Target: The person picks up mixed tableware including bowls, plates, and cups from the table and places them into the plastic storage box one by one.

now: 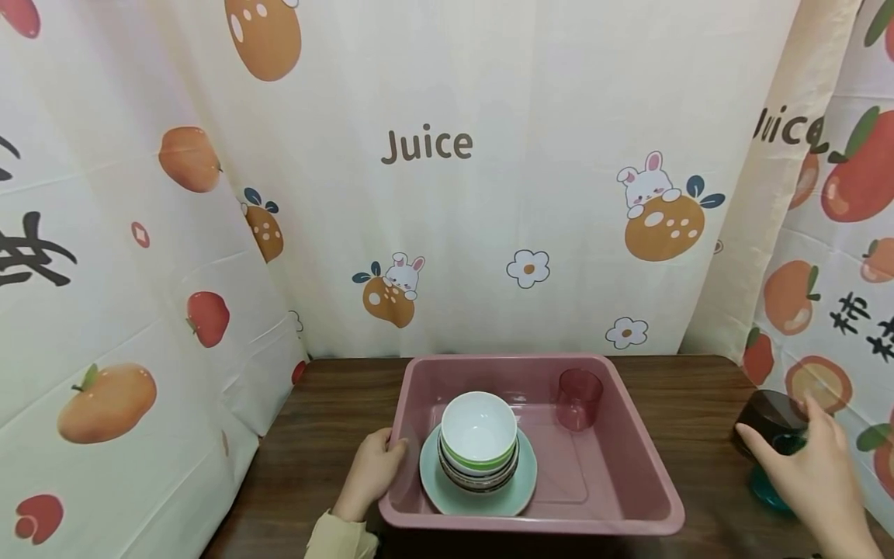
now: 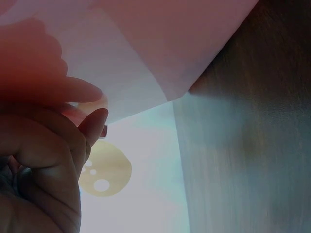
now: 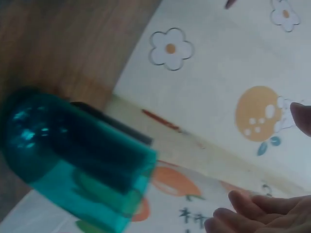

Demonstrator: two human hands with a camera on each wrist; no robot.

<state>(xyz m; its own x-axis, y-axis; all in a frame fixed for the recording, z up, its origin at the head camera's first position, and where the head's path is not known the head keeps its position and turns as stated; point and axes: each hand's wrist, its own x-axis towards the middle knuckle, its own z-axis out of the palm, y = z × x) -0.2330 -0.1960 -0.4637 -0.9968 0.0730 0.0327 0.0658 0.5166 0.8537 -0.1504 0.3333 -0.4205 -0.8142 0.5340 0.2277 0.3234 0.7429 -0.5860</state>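
Observation:
At the left side of a pink plastic basin [image 1: 531, 524], my left hand [image 1: 372, 473] grips the rim. In the left wrist view its curled fingers lie by the basin's pink wall [image 2: 146, 29]. Far right in the head view, my right hand [image 1: 813, 466] is spread beside a dark see-through cup [image 1: 763, 410] and a teal see-through cup [image 1: 768, 493]. The right wrist view shows the teal cup [image 3: 73, 160] large, with the dark one partly hidden behind it. There the right fingers [image 3: 252, 213] are apart from both cups.
Inside the basin, a pale green plate [image 1: 520, 485] carries a stack of bowls [image 1: 479, 427], a white one with a green band on top. A pink see-through cup [image 1: 580, 404] stands in its back right corner. Printed curtains [image 1: 461, 217] border the brown wooden table [image 1: 691, 435].

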